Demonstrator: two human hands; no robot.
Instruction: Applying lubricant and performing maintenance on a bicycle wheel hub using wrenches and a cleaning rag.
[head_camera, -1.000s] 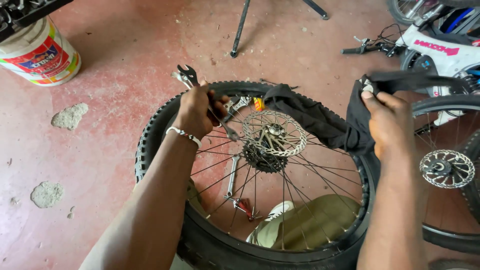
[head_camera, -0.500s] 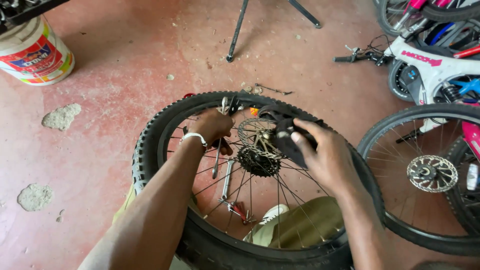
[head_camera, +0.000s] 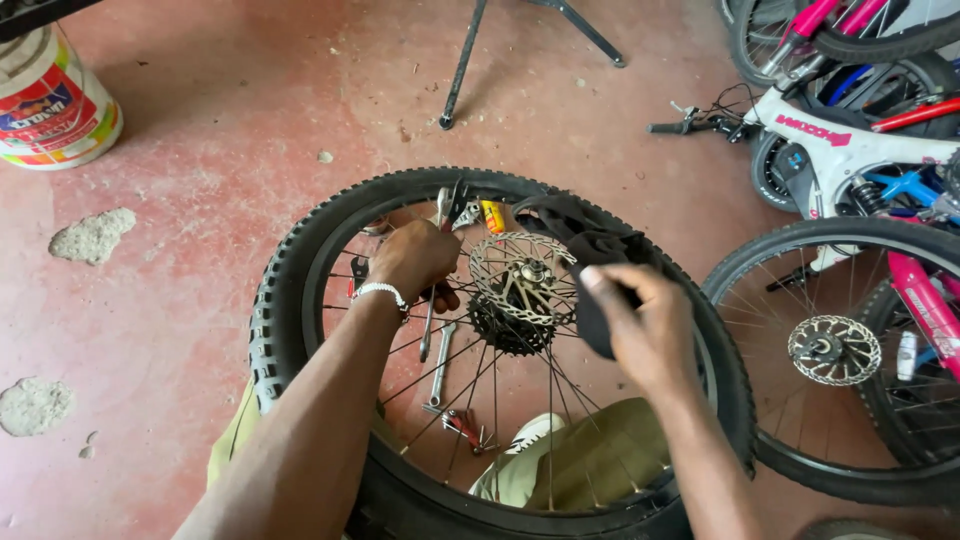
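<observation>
Two hands on bicycle wheel (head_camera: 300, 300), right hand (head_camera: 650, 335) pinching black inner tube (head_camera: 585, 240), left hand (head_camera: 410, 262) on spokes

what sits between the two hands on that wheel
In the head view, the silver disc rotor on the hub, with the dark cassette cogs beneath, lies between the left hand and the right hand, which grips a black inner tube.

a knobby bicycle wheel (head_camera: 300, 290) lies flat over the person's lap, its disc rotor (head_camera: 522, 280) and cassette facing up. the left hand (head_camera: 412, 262) grips the spokes near the hub; the right hand (head_camera: 645, 330) holds a black inner tube (head_camera: 585, 240) draped over the rim. wrenches (head_camera: 440, 365) lie on the red floor (head_camera: 200, 180) beneath. a paint bucket (head_camera: 55, 105) stands far left, other bicycles (head_camera: 850, 150) to the right.
</observation>
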